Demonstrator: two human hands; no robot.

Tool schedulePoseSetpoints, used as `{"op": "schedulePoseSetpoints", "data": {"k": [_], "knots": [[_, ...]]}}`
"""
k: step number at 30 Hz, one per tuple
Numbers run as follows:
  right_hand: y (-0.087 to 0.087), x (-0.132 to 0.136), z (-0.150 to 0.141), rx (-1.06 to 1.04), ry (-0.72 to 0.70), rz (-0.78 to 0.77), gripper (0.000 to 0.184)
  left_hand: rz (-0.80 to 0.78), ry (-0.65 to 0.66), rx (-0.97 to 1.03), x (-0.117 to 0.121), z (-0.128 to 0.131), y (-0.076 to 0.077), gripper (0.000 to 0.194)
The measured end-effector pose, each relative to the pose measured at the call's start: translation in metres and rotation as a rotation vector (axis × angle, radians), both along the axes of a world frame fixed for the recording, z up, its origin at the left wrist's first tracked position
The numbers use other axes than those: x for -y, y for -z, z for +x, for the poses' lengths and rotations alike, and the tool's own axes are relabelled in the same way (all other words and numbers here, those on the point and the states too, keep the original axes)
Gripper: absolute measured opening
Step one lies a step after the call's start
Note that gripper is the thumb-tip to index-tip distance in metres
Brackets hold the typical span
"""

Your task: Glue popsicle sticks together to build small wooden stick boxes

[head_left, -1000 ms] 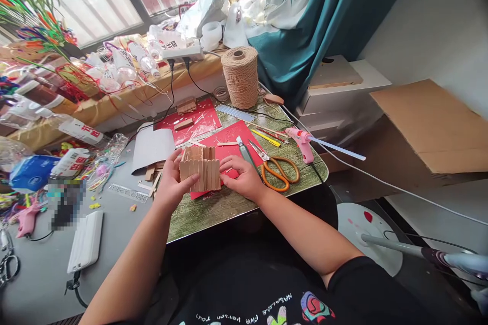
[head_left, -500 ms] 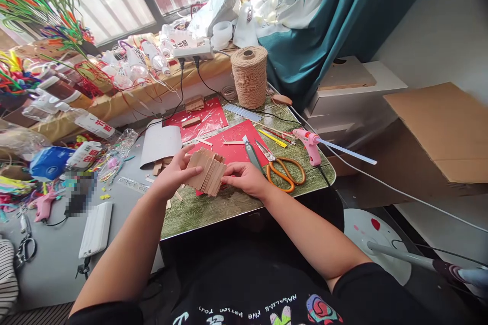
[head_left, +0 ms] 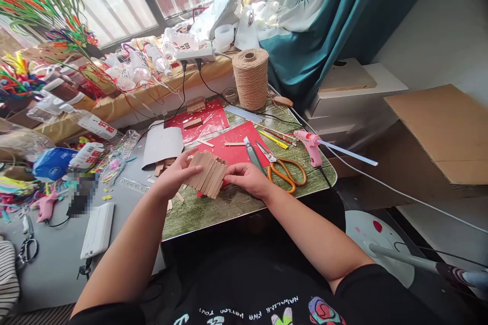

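Note:
Over the front of the green wood-patterned table, my left hand (head_left: 175,175) grips a brown panel of craft sticks (head_left: 208,173) by its left side, thumb on top. The panel is tilted, with ragged stick ends along its lower right edge. At its right edge the fingers of my right hand (head_left: 246,179) are pinched together against it; what lies between the fingertips is mostly hidden. Just beyond my right hand are a green-handled utility knife (head_left: 252,155) and scissors with orange handles (head_left: 284,170). A red sheet (head_left: 236,137) lies beneath, with loose sticks on it.
A pink glue gun (head_left: 310,146) with a long glue stick sits at the table's right edge, its cord trailing down. A twine spool (head_left: 250,78) stands at the back. A folded grey-white sheet (head_left: 163,142) is on the left. Bottles crowd the sill, and a cardboard box (head_left: 438,132) stands right.
The whole view has shifted very slightly. Both hands keep almost the same hold on the craft-stick panel.

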State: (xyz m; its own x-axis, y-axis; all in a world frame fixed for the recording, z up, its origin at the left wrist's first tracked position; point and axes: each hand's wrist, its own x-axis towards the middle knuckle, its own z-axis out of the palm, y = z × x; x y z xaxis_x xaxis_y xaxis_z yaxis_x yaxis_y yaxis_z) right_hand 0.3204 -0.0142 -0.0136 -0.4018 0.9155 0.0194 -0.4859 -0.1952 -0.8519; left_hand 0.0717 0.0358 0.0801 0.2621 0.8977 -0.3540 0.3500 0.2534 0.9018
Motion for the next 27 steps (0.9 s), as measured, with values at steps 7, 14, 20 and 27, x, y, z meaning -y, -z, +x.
{"op": "schedulePoseSetpoints", "data": {"k": [7,14,20,27], "knots": [[-0.003,0.002,0.0,0.001,0.115,0.128,0.031,0.036,-0.034,0.051,0.002,-0.004,0.008,0.082],[-0.006,0.005,0.005,0.318,0.211,0.395,0.046,0.138,-0.102,0.08,0.008,0.01,0.011,0.08],[-0.001,0.004,0.003,0.251,0.118,0.294,0.041,0.092,-0.033,0.134,0.004,0.016,0.013,0.081],[-0.002,0.003,0.005,0.267,0.175,0.346,0.031,0.218,-0.109,0.178,0.004,0.014,0.032,0.089]]}}
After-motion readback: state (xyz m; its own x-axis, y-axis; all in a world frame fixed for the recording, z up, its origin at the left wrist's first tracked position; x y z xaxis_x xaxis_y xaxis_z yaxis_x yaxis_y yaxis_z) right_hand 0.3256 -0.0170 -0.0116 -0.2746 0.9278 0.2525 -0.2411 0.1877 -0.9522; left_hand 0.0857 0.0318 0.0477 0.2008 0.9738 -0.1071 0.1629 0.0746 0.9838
